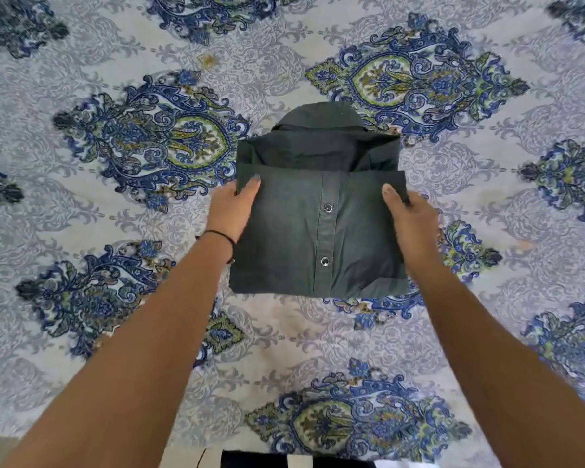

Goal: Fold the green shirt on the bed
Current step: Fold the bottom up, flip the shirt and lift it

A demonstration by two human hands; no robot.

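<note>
The dark green shirt (318, 211) lies in the middle of the bed as a compact rectangle, with its collar at the far end and its button placket with two snaps facing up. A lower panel is folded up over the body. My left hand (232, 211) grips the left edge of that upper panel, thumb on top. Gripping the right edge the same way is my right hand (411, 221). Fingers of both hands are hidden under the cloth.
The bed is covered by a pale sheet (115, 62) with large blue and green paisley medallions. The near edge of the bed runs along the bottom of the view, with a dark strip (284, 461) below it.
</note>
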